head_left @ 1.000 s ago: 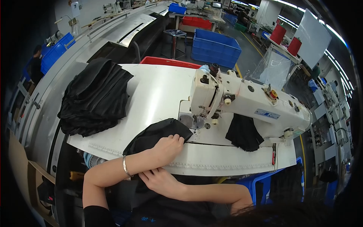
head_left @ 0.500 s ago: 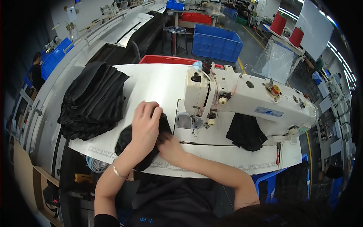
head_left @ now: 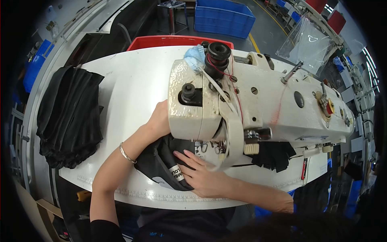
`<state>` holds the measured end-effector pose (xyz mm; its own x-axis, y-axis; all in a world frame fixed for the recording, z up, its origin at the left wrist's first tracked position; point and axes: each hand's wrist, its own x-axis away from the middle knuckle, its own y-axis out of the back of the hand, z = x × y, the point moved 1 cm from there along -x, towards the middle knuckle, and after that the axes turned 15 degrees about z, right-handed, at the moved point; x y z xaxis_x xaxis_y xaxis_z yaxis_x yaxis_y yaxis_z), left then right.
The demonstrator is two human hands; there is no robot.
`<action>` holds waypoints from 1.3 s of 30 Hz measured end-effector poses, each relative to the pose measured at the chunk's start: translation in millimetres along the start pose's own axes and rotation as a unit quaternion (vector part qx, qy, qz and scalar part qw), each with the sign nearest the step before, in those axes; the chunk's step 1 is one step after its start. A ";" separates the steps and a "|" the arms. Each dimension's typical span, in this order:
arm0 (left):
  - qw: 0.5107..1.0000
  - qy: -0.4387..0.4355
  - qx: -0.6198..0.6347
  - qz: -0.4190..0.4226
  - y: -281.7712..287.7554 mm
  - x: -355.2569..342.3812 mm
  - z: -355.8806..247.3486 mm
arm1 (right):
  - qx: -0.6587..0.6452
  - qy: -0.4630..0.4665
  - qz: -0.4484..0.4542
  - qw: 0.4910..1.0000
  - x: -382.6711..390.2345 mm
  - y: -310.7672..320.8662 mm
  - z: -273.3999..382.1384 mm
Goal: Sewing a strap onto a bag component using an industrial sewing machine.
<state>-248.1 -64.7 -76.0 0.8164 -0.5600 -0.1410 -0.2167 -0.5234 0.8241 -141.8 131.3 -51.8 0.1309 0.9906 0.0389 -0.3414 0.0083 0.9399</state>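
Standing upper centre: blue bin, red bin. Centre: black cloth beneath flattened right hand; left hand partly hidden, grip indeterminable.

Black fabric piece, white label showing, creased on white tabletop.

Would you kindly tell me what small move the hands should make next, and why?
Probably the right hand should smooth the folded black fabric piece bearing a white label: it looks bunched close to the off-white metal sewing machine, that hand's fingers rest on it, and the left hand is partly hidden behind the machine's head.
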 end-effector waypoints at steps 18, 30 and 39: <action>0.987 0.103 0.122 -0.011 23.9 -21.8 -51.7 | -0.026 -0.097 -0.116 0.988 1.3 -33.9 -13.6; 0.954 0.135 0.259 -0.069 92.3 59.5 -55.8 | 0.119 -0.446 -0.187 0.867 111.3 41.9 -47.5; 0.964 -0.045 0.232 0.120 36.5 75.8 -155.7 | 0.323 -0.419 -0.242 0.814 159.7 45.3 -160.6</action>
<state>-110.8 -26.3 28.9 0.6681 -0.7429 -0.0408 -0.6267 -0.5915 0.5073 -285.8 311.7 -57.5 0.7850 0.4506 -0.4251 0.4635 0.0280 0.8856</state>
